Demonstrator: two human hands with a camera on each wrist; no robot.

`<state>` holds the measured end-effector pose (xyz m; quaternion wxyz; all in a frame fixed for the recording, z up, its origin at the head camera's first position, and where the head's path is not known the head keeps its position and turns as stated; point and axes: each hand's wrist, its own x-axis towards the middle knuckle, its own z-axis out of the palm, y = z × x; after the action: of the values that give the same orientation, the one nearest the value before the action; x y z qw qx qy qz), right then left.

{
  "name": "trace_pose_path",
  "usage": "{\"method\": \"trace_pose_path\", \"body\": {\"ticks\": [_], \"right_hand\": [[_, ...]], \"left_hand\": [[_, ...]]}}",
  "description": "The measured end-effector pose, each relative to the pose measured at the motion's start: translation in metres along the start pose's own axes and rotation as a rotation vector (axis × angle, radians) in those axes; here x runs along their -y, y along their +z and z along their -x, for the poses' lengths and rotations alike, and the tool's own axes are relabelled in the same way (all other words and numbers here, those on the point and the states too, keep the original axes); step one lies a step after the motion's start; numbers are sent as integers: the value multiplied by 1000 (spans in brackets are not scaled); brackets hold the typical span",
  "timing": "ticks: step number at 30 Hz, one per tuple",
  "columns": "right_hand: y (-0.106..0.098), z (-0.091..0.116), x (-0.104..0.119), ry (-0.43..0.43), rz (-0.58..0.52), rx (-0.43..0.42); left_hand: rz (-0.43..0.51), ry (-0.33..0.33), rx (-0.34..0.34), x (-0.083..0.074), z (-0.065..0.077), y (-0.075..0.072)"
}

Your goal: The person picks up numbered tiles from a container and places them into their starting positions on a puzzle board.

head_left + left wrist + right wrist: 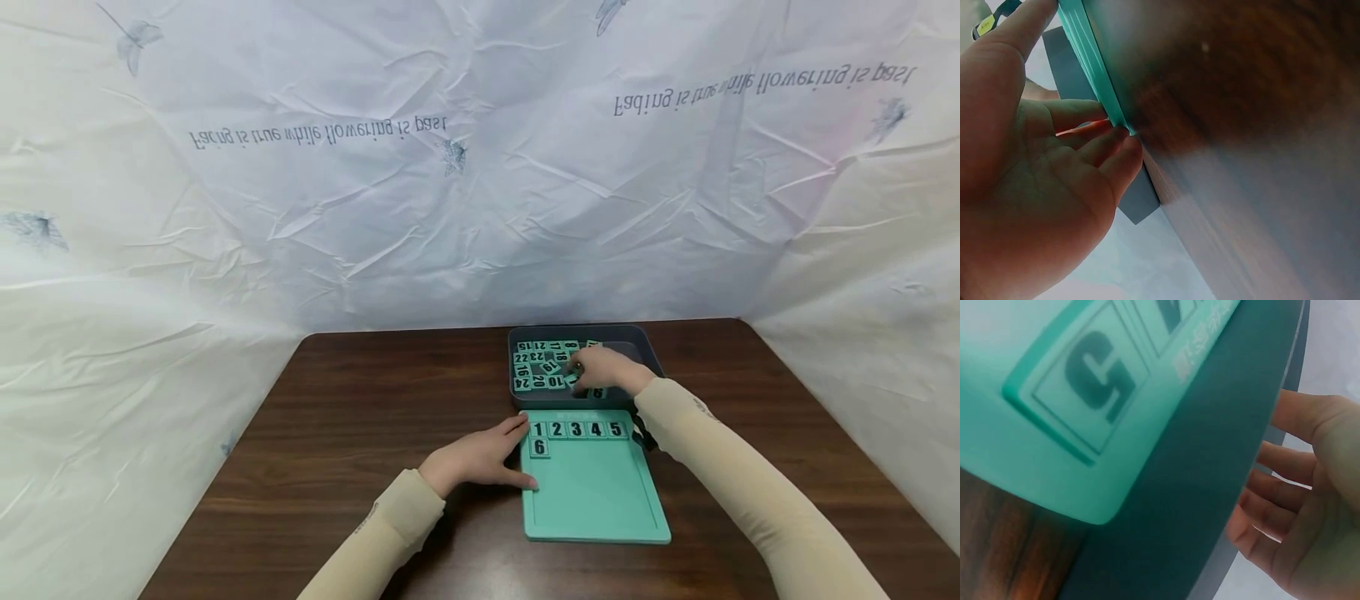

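Note:
A teal board [592,496] lies on the table with number tiles [576,430] 1 to 5 along its top row and a 6 tile [539,447] below the 1. My left hand [483,457] rests at the board's left edge, thumb and fingers spread apart and touching it. In the left wrist view its fingertips [1129,147] meet the board's side. My right hand [606,368] reaches into a dark grey tray [637,337], fingers and thumb apart over loose teal number tiles [538,368]. From the right wrist view, the tray wall [1197,450] hides its fingertips.
The tray stands just behind the board, near the back edge of the brown wooden table [360,417]. A white printed sheet [480,208] hangs behind and at both sides. Beside the board's upper right corner, a black item [643,435] shows partly under the right sleeve.

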<state>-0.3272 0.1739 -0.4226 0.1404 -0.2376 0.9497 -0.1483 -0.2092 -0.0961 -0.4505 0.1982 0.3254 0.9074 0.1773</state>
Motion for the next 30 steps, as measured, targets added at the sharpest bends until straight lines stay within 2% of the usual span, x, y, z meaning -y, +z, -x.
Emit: {"method": "trace_pose_path", "body": {"ticks": [4, 11, 15, 20, 25, 30], "right_hand": [[4, 5, -1, 21, 16, -26], [9, 11, -3, -6, 13, -55], [9, 15, -5, -45, -17, -134], [4, 35, 3, -103, -81, -212], [6, 57, 20, -238, -102, -188], [26, 80, 31, -313, -97, -121]], "left_hand": [[2, -11, -6, -5, -1, 4], [-8, -12, -29, -9, -3, 14], [-13, -27, -39, -11, -1, 17], [1, -46, -41, -19, 1, 21], [-2, -55, -45, -20, -1, 21], [7, -53, -46, -21, -4, 24]]}}
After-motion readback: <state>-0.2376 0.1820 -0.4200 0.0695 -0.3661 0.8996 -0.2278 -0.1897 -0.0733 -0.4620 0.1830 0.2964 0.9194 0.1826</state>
